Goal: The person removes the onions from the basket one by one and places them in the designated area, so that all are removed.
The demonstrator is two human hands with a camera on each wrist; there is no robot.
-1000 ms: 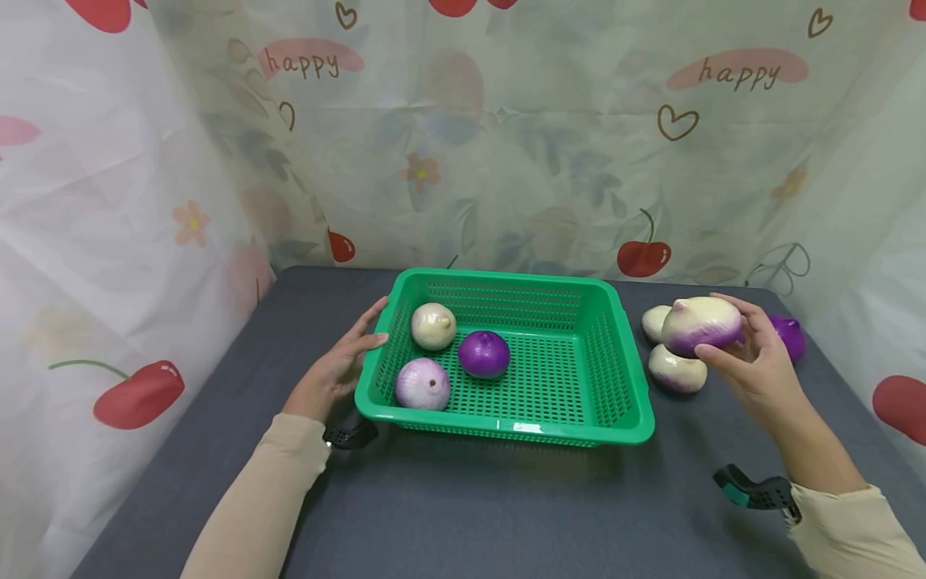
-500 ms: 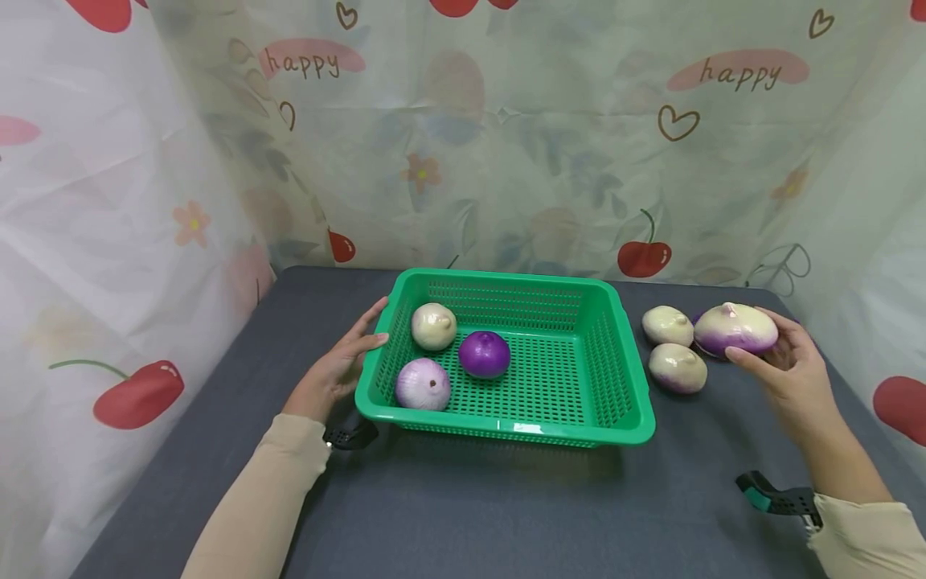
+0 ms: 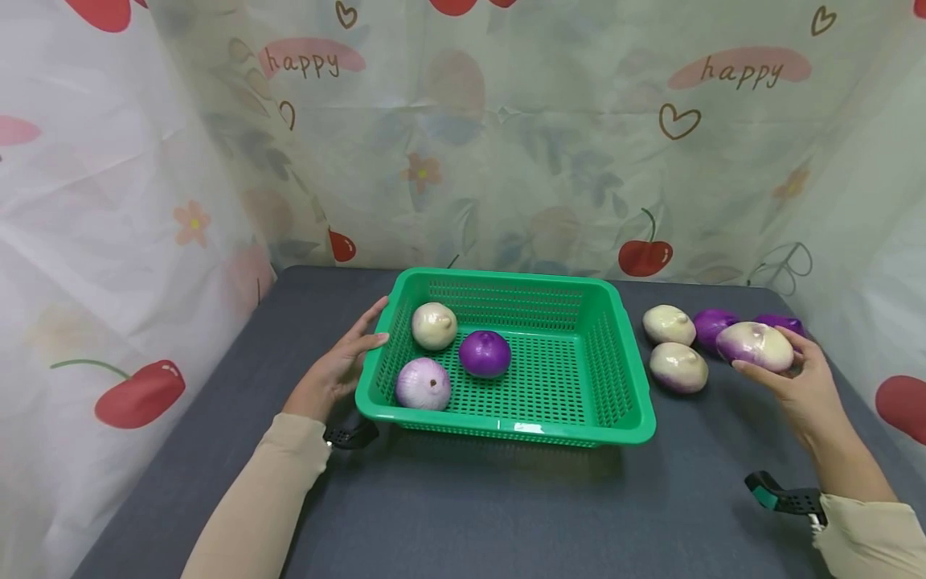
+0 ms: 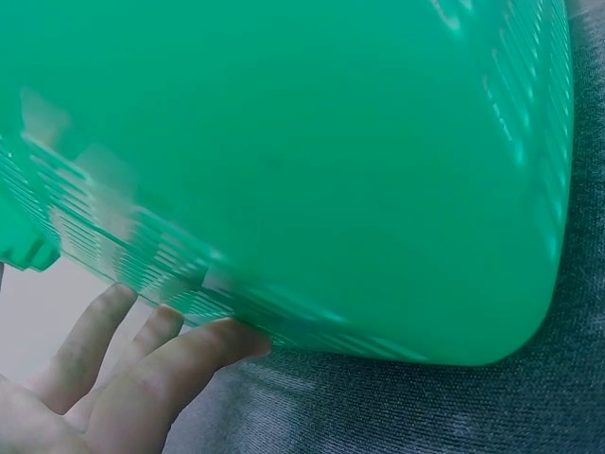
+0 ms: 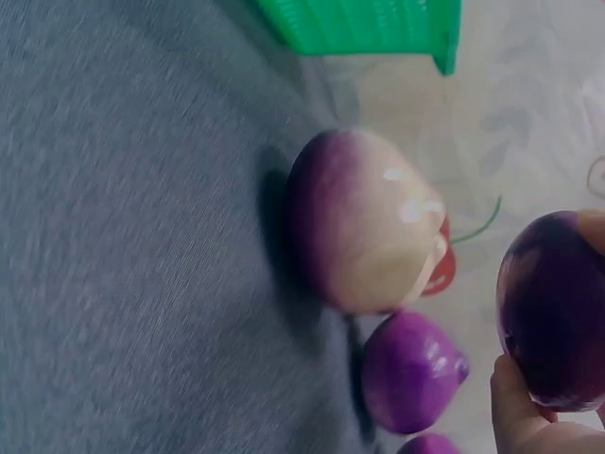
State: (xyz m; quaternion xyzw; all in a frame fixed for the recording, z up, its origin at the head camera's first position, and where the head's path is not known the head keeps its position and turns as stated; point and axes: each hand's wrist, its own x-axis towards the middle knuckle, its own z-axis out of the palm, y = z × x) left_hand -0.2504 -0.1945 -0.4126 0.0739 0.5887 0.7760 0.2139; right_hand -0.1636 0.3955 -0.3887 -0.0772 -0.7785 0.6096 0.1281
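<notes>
Your right hand (image 3: 803, 384) grasps a purple-and-cream onion (image 3: 755, 346) near the table's (image 3: 506, 515) right edge — open cloth ahead; your left hand's (image 3: 334, 371) straight fingers touch the green basket's (image 3: 622, 418) left wall.

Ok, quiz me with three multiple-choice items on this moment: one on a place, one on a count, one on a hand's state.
1. Where does the left hand rest?
A. Inside the basket
B. Against the green basket's outer left wall
C. On the curtain

2. How many onions lie in the basket?
A. Three
B. Five
C. One

3. What is the right hand doing?
A. Lying flat on the table
B. Gripping the basket rim
C. Holding a white-and-purple onion

Answers: 1 B, its straight fingers touch the wall from outside. 2 A, a cream onion, a dark purple onion and a pale purple onion show there. 3 C, its fingers curl round the onion to the right of the basket.
</notes>
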